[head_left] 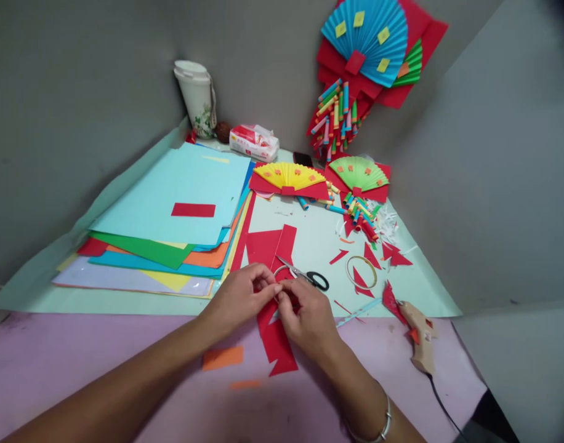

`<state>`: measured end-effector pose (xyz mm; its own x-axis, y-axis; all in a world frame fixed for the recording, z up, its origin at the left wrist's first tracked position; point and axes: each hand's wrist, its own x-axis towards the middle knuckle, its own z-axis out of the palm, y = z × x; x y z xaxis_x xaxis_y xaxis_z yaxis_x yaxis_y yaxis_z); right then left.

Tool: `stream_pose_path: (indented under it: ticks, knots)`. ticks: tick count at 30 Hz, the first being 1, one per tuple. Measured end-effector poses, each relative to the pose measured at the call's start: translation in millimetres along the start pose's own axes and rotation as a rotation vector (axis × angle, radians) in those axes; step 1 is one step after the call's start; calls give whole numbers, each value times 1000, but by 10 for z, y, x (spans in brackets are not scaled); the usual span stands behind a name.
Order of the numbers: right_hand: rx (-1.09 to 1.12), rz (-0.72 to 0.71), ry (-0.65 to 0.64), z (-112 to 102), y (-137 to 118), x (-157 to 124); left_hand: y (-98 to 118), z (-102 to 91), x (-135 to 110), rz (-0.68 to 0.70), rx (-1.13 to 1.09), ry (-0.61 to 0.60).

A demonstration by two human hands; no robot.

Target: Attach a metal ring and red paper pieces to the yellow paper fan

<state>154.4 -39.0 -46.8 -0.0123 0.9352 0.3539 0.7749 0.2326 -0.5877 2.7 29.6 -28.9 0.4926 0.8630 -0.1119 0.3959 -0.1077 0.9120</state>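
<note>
My left hand (247,290) and my right hand (308,311) meet over the table, thumbs and forefingers pinched together. Between the fingertips is a thin white string (276,271), curving in a small loop; most of it is hidden by the fingers. Just beyond my right hand lie black-handled scissors (317,280), blades pointing up and left. Under both hands are cut pieces of red paper (278,338), one with a notched end. Orange paper rectangles (223,357) lie near my left forearm.
Stacked coloured paper (171,184) fills the left. At the back stand a white cup (194,92) and a tissue pack (254,143). Yellow (289,176) and green (359,172) paper fans lie behind. A tape roll (361,272) and corded glue gun (420,335) sit at right.
</note>
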Motion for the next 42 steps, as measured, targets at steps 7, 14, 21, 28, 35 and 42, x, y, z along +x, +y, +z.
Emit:
stream_pose_path:
  ticks: [7, 14, 21, 28, 35, 42]
  knots:
    - [-1, -19, 32, 48, -2, 14, -21, 15, -3, 60, -50, 20]
    - [111, 31, 50, 41, -58, 28, 71, -11, -62, 98, -33, 20]
    - [545, 267, 40, 29, -129, 74, 70, -25, -63, 77, -142, 16]
    - [865, 459, -61, 37, -40, 73, 4, 12, -8, 18, -387, -54]
    - [838, 538, -70, 39, -6, 59, -46, 49, -14, -19, -401, -98]
    - [729, 489, -51, 61, -24, 11, -70, 121, -21, 11, -290, -36]
